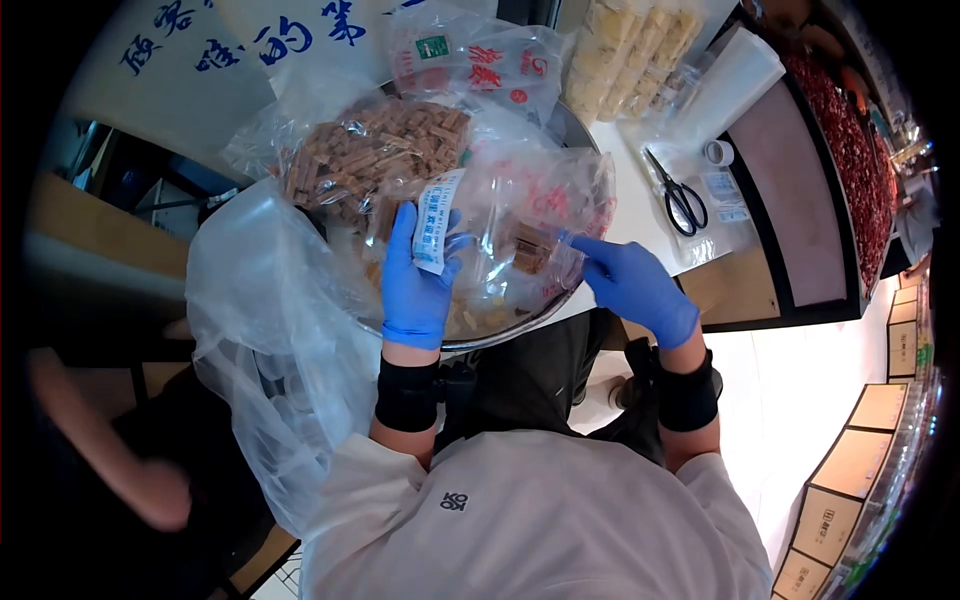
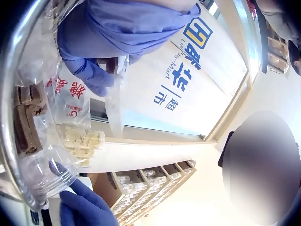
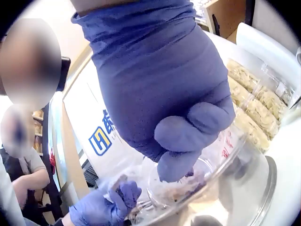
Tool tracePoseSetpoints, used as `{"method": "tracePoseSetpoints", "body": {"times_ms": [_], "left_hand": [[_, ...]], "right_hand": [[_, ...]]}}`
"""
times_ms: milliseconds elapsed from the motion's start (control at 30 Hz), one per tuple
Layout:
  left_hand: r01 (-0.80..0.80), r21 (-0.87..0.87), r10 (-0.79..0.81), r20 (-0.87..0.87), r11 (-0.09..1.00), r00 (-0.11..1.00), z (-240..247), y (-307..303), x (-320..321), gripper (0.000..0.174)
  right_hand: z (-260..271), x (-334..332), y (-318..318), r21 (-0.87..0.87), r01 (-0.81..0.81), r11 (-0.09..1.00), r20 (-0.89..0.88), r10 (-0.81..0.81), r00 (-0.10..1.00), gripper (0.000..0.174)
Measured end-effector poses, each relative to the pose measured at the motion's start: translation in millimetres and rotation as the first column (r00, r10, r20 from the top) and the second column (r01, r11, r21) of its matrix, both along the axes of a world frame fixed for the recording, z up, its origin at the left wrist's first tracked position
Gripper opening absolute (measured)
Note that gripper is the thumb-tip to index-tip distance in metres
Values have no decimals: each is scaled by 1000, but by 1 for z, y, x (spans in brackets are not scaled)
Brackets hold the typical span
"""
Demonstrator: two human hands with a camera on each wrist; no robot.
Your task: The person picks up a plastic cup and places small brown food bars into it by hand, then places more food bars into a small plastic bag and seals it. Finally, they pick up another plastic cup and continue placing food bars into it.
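Blue-gloved, the left hand (image 1: pixel 415 290) holds one white strip (image 1: pixel 437 220) lettered in blue and the right hand (image 1: pixel 640 285) pinches one clear, round plastic tub (image 2: pixel 44 174) by its rim — both over one metal basin (image 1: pixel 470 345) heaped with countless blocky brown sticks (image 1: pixel 390 150) — with one pair of black scissors (image 1: pixel 668 186) off to the right.

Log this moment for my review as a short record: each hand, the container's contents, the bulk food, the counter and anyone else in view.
Left hand: blue-gloved, holds a white printed strip
Right hand: blue-gloved, grips the rim of a clear tub
Tub contents: brown pieces
Bulk food: brown sticks heaped in clear plastic, left of the tub in the head view
Counter: scissors, tape roll
Others: a bare forearm at the head view's left
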State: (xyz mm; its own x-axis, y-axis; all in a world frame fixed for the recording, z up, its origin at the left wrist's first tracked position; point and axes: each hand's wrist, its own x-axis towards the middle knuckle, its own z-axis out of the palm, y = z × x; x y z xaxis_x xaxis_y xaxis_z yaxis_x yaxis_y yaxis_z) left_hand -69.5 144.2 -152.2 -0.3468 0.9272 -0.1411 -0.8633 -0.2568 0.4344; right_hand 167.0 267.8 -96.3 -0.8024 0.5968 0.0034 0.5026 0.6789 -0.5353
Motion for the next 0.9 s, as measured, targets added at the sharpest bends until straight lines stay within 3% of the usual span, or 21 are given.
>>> {"method": "tracePoseSetpoints", "body": {"times_ms": [33, 100, 133, 200, 267, 333, 400, 500, 633, 700, 733, 800, 900], "left_hand": [[-7, 3, 7, 1, 1000, 1000, 2, 0, 3, 34], [-112, -86, 103, -108, 990, 989, 9, 2, 13, 40], [-114, -83, 104, -109, 990, 989, 10, 2, 15, 40], [-72, -118, 53, -154, 990, 987, 13, 3, 20, 44], [-55, -151, 21, -216, 987, 976, 26, 3, 34, 44], [-51, -177, 0, -277, 983, 961, 36, 1, 44, 45], [22, -113, -53, -284, 993, 957, 43, -3, 50, 46], [-35, -115, -3, -314, 993, 950, 49, -4, 53, 46], [-123, -102, 81, -338, 987, 937, 45, -3, 49, 47], [-106, -117, 61, -336, 987, 940, 44, -2, 50, 46], [-93, -133, 44, -331, 987, 943, 44, -2, 50, 46], [-129, -115, 82, -343, 985, 936, 42, 0, 53, 45], [-181, -105, 135, -340, 978, 930, 38, 2, 54, 44]], "right_hand": [[4, 5, -3, 3, -7, 1000, 1, 7, 1000, 37], [15, 12, -11, -148, 171, 974, -119, -189, 975, 26], [21, 12, -18, -146, 170, 975, -120, -188, 975, 26], [36, 4, -35, -320, 191, 928, -335, -299, 893, 20], [36, 1, -41, -312, 131, 941, -378, -250, 891, 17], [21, -2, -41, -210, -30, 977, -481, -77, 873, 18], [22, -4, -44, -236, -53, 970, -492, -72, 868, 17], [27, -5, -51, -194, 42, 980, -633, -158, 758, 18], [29, -5, -51, -260, 22, 965, -612, -182, 770, 18], [21, -7, -52, -74, 37, 997, -593, -73, 802, 18], [20, -9, -54, -71, 37, 997, -595, -72, 800, 18], [19, -11, -57, -122, 119, 985, -677, -170, 716, 17], [17, -10, -56, -148, 132, 980, -671, -198, 714, 17]]}}
